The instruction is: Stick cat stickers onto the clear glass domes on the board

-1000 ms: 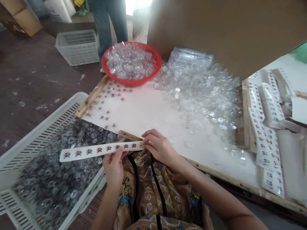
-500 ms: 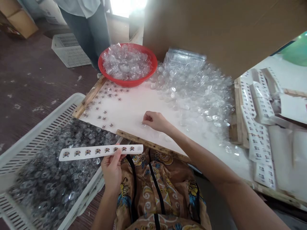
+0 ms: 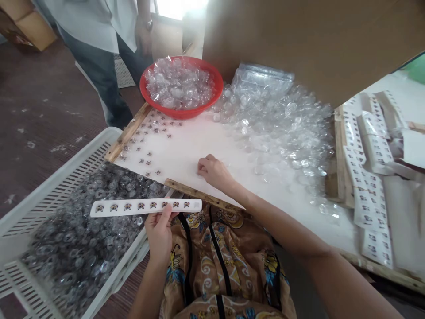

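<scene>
Between its thumb and fingers, my left hand (image 3: 161,226) pinches a white strip (image 3: 133,207) printed with a row of small animal-face stickers, held level over the basket's edge. My right hand (image 3: 212,170) rests over the middle of the white table (image 3: 199,137) with its fingers curled together; whatever is between the fingertips is hidden. Small animal-face stickers (image 3: 149,153) lie spread on the table's left part. Clear plastic discs (image 3: 285,128) are heaped on the right part.
A red basin (image 3: 181,114) of clear pieces stands at the back. The white basket (image 3: 59,179) at left holds many clear pieces. More sticker strips (image 3: 367,190) lie at right. A cardboard sheet (image 3: 299,40) rises behind. A person (image 3: 96,53) stands back left.
The camera view has shifted slightly. The small dark piece seen at my right fingertips before is now out of sight. The person at the back has moved, and a hand of theirs now shows.
</scene>
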The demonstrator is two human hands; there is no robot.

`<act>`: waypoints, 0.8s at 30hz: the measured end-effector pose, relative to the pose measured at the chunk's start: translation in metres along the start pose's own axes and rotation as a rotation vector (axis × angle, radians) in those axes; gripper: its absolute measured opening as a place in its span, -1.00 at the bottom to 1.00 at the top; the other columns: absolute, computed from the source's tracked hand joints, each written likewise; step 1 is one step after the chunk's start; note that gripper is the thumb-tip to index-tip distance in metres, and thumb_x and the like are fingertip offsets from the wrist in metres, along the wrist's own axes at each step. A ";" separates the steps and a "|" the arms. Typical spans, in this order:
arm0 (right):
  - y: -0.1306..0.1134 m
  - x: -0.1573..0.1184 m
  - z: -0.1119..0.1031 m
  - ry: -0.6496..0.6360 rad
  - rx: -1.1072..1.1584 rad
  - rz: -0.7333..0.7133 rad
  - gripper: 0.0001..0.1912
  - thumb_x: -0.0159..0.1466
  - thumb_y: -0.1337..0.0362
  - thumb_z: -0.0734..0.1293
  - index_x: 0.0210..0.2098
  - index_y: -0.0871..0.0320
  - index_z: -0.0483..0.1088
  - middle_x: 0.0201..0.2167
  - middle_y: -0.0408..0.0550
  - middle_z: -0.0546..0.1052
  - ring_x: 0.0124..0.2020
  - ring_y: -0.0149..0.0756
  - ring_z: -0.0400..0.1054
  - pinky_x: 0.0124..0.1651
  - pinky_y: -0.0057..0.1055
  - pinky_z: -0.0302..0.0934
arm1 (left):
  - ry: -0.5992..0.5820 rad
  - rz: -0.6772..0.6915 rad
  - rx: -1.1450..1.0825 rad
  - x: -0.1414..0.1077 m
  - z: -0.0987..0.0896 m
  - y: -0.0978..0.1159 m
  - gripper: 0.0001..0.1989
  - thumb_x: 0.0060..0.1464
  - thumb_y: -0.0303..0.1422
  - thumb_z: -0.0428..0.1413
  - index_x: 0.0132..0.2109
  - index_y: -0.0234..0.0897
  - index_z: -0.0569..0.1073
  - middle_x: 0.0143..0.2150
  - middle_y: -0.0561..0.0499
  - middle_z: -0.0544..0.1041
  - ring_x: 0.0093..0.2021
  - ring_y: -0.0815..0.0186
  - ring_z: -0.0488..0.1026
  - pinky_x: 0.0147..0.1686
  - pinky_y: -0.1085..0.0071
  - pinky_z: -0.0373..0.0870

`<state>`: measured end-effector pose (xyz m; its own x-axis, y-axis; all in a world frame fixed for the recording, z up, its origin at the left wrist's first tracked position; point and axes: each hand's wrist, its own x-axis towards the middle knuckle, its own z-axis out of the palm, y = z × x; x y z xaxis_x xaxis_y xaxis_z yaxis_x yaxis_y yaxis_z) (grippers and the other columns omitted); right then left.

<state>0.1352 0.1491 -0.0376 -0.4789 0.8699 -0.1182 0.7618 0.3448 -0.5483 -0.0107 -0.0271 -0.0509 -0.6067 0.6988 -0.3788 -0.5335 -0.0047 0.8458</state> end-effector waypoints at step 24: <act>-0.052 -0.061 0.004 -0.243 0.411 -0.349 -0.80 0.25 0.42 0.33 -0.13 0.13 0.46 -0.19 -0.05 0.54 -0.19 -0.31 0.43 -0.10 -0.38 0.27 | -0.010 0.003 0.033 -0.006 0.000 -0.002 -0.70 -0.13 -0.21 0.41 -0.24 -0.24 0.64 -0.26 -0.05 0.67 -0.29 0.23 0.60 -0.22 0.35 0.55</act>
<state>0.1233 0.0769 -0.0055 -0.7941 0.6068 -0.0329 0.3331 0.3894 -0.8587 -0.0057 -0.0313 -0.0506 -0.6023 0.7062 -0.3723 -0.5119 0.0161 0.8589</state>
